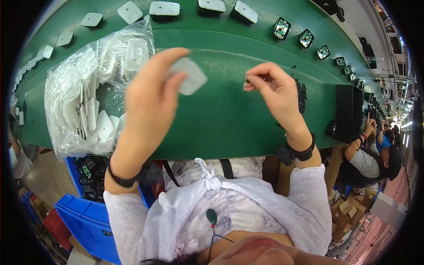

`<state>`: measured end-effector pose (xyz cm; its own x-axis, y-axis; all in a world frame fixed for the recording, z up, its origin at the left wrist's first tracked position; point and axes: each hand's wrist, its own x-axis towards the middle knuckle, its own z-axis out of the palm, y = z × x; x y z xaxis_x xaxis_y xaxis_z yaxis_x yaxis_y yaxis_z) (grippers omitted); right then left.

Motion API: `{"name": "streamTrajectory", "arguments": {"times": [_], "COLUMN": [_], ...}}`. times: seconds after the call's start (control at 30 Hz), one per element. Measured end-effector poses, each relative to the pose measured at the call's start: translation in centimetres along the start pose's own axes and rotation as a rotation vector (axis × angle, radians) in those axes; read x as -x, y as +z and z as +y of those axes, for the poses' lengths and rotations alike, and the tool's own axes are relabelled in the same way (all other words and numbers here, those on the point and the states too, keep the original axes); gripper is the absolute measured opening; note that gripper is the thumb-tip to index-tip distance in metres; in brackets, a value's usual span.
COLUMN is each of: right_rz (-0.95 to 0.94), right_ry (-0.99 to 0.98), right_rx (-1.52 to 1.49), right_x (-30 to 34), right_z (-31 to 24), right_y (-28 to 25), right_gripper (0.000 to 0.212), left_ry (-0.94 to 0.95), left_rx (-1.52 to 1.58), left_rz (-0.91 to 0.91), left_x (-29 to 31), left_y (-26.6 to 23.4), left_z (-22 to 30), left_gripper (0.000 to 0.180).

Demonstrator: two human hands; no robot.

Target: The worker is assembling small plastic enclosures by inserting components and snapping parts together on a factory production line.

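Observation:
My left hand [152, 95], blurred by motion, grips a white plastic cover [192, 78] with rounded corners between thumb and index finger. Above the green table, to the right, my right hand [277, 89] is closed in a pinch. A small dark piece [248, 81] shows at its fingertips, too small to make out fully. Beyond that wrist lies a heap of small black parts [302, 95]. Left of my left hand, an open clear plastic bag [66, 106] holds many loose white covers [104, 126].
Black housings with white covers [164, 9] line the table's far left. Housings with bare green circuit boards [282, 28] continue to the right. A black box [348, 112] stands at the right edge. Blue bins [86, 225] sit below left. Another person [369, 157] works at far right.

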<state>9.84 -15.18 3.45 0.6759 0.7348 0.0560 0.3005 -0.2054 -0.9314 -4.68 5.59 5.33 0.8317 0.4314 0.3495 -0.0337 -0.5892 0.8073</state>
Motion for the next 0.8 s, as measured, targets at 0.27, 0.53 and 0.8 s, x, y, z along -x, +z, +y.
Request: {"name": "streamTrajectory", "arguments": {"times": [0.27,0.53,0.8], "right_rz": [0.159,0.214,0.229], "right_ry": [0.034,-0.218,-0.357], "right_rx": [-0.512,0.033,0.269], "right_x": [-0.1,-0.5,-0.6], "right_z": [-0.1,0.8,0.6], "right_y": [3.2,4.0,2.9], "right_gripper": [0.009,0.01,0.011], "left_ry": [-0.097,0.037,-0.427], "left_rx": [0.301,0.239,0.518], "left_rz": [-0.176,-0.13,-0.344], "left_x": [0.2,0.2,0.1], "left_y": [6.6,7.1,6.4], "left_z": [-0.9,-1.8,-1.1], "left_gripper": [0.021,0.015,0.016]}}
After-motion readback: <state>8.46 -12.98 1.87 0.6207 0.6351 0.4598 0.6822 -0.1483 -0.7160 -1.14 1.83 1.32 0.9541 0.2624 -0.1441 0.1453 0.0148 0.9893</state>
